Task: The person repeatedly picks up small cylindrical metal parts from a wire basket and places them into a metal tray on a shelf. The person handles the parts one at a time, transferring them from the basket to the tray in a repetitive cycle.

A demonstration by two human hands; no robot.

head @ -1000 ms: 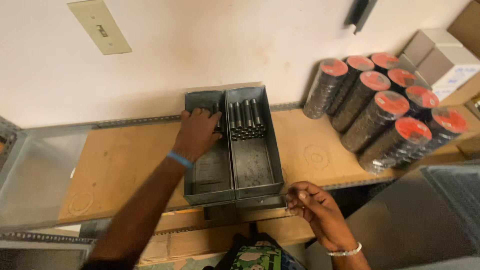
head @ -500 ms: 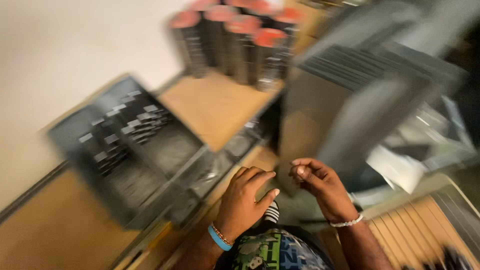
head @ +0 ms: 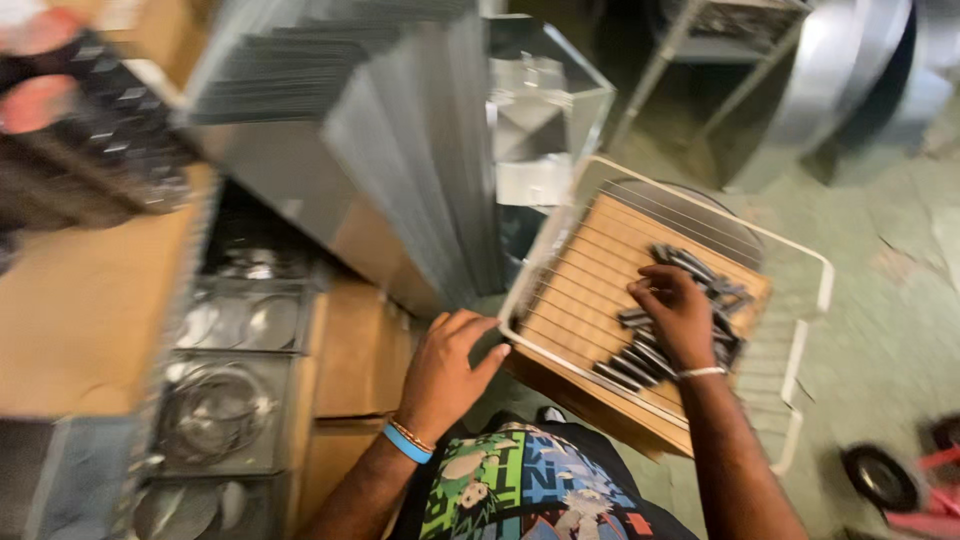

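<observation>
On the wire basket: both hands work at a white wire basket (head: pixel 800 262) that has a ribbed brown board (head: pixel 590 290) lying in it.
Right fingers: the fingers (head: pixel 650 297) of the right hand (head: pixel 680 322) curl down, bent and close together, onto a heap of small dark grey metal pieces (head: pixel 700 275); whether they pinch one I cannot tell.
Left fingers: the left hand (head: pixel 445 370) rests at the basket's near corner, fingers (head: pixel 470 325) loosely bent, thumb stretched toward the white rim and touching or just beside it.
Wrists: a blue band with a thin beaded one sits on the left wrist (head: pixel 405 442), a thin silver bangle on the right wrist (head: pixel 698 373).
Metal pieces: they lie piled on the far right part of the board, under and around the right hand.
Surroundings: a stack of grey sheet-metal panels (head: pixel 400 150) leans just left of the basket; round metal discs (head: pixel 240 330) fill shelf compartments farther left; a greenish floor (head: pixel 880 330) lies on the right.
</observation>
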